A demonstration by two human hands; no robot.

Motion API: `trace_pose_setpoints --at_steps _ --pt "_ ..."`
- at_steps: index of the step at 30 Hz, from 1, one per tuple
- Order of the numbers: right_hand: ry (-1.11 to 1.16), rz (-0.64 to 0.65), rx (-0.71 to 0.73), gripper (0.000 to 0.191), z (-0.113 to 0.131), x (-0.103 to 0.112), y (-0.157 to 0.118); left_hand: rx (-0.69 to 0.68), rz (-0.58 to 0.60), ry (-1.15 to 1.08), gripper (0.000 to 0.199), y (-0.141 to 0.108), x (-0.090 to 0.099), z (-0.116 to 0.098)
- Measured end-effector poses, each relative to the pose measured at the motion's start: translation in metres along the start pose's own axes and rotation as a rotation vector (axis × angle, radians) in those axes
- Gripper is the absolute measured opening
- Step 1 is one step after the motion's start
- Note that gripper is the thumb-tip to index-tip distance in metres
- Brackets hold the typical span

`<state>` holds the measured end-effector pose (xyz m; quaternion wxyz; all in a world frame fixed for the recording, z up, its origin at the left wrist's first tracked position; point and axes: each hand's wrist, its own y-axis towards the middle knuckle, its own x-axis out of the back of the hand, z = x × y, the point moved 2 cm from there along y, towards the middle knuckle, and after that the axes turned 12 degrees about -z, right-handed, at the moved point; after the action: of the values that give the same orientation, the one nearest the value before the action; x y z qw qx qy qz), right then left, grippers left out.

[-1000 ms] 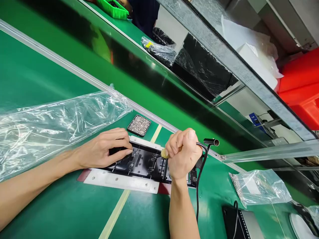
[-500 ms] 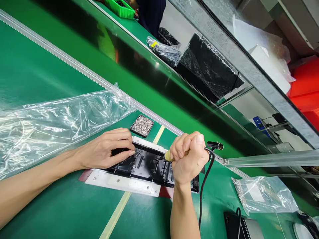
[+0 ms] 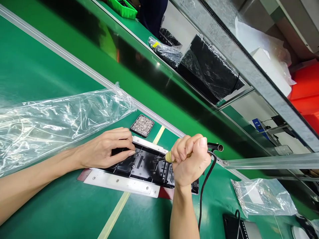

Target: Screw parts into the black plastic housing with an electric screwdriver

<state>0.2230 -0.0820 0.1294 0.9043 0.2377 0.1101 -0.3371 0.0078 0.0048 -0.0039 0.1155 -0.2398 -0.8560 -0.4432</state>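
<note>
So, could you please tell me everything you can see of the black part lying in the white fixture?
The black part looks like a long moulded plastic housing, open side up, with ribs, posts and recesses showing. It lies flat in the white fixture on the green bench. The left hand presses on its left end; the right hand grips a corded tool whose tip meets its middle. Its right end is hidden behind that hand.

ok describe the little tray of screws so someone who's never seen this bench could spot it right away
Start at the green bench and find the black part under both hands. Just beyond its far edge, beside the pale yellow stripe, sits the tray of screws. It is small, dark and square with rounded corners, the only thing there heaped with tiny shiny metal bits.
</note>
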Motion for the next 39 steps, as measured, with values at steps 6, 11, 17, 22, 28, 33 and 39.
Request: trace_pose_setpoints --at_steps 6,11,17,22,28,33,39 --pt "0.003 0.002 0.006 0.064 0.0007 -0.0003 0.0002 -0.014 -0.008 0.000 0.017 0.0050 0.0013 -0.0047" --pt "0.029 -0.002 -0.013 0.063 0.0007 -0.0005 0.0000 -0.054 -0.010 0.009 0.016 0.0065 0.0018 -0.0057" --pt "0.048 0.004 -0.025 0.064 0.0011 0.0000 -0.0002 -0.069 -0.001 0.026 0.015 0.0051 0.0014 -0.0045" --pt "0.063 0.004 -0.021 0.063 0.0009 0.0001 -0.0008 -0.068 0.000 0.027 0.015 0.0057 0.0015 -0.0050" --pt "0.052 0.001 -0.003 0.061 0.0004 0.0005 -0.0021 -0.052 -0.006 0.012 0.014 0.0056 0.0006 -0.0050" --pt "0.052 0.004 -0.008 0.061 -0.0005 0.0025 -0.0016 -0.050 -0.002 0.019 0.017 0.0064 0.0008 -0.0066" --pt "0.043 0.006 -0.003 0.059 -0.0003 0.0028 -0.0019 -0.047 -0.022 0.010 0.017 0.0084 0.0008 -0.0079"
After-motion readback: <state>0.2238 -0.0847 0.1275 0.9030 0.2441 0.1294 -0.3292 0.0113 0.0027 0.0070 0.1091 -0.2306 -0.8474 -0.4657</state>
